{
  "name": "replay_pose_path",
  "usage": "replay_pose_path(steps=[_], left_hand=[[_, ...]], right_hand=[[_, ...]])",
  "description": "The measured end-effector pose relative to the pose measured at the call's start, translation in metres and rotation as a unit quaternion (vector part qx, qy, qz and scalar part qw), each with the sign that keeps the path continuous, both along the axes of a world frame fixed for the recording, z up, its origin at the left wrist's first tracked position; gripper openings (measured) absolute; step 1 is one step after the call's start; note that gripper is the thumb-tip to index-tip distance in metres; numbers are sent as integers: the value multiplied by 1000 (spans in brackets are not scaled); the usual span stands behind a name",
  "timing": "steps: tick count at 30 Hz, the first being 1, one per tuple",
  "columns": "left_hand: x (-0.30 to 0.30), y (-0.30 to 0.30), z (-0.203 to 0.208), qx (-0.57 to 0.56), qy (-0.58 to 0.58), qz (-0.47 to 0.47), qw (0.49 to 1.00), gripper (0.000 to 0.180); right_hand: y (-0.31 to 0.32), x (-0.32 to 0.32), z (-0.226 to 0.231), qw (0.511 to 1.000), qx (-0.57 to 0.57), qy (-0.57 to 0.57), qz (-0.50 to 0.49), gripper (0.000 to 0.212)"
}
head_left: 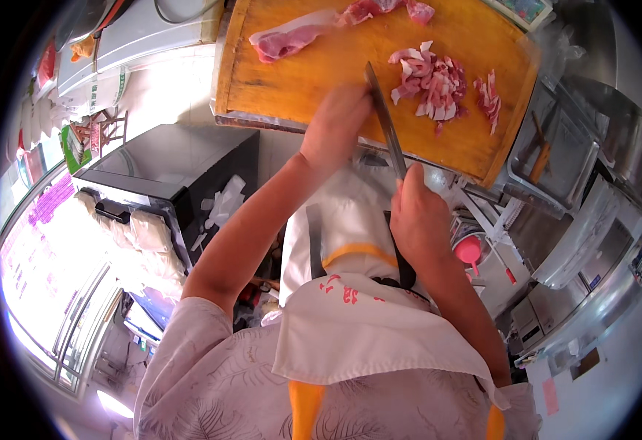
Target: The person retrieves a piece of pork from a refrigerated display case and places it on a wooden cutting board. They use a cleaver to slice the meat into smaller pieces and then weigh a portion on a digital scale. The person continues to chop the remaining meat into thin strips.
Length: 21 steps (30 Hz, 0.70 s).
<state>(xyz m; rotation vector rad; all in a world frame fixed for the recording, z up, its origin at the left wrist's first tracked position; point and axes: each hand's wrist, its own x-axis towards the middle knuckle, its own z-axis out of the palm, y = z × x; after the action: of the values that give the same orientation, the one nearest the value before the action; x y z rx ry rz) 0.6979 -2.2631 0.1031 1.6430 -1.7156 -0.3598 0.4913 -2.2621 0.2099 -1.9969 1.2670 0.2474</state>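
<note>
My right hand [422,214] is wrapped round the handle of a long knife [387,121], whose blade slants up and left over the near edge of a wooden cutting board [284,88]. Close beside the blade, on its left, is my left hand [339,121]; motion smears its fingers, so whether they hold anything is unclear. A strip of raw meat [290,47] lies at the board's far left, with another piece of meat [379,9] beyond it. Right of the blade sits a pile of sliced meat [434,84]. A smaller bunch of meat slices [489,100] lies farther right.
Right of the board stands a metal tray [555,147] with a wooden-handled tool [539,161] in it. A dark, box-shaped appliance [167,161] is below the board at left. Lower right, a pink ladle [469,249] rests in a container.
</note>
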Motion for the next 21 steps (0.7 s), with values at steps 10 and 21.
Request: replay_pose_path(steps=[10,21], left_hand=[[5,-1,-2,-36,-36,18,999,47],[6,9,-6,-4,-4,-7,1000,47]], right_hand=[[-32,24,-29,990,-90,-92,-63,21],[3,13,-11,999,-20,-38,-11,29]])
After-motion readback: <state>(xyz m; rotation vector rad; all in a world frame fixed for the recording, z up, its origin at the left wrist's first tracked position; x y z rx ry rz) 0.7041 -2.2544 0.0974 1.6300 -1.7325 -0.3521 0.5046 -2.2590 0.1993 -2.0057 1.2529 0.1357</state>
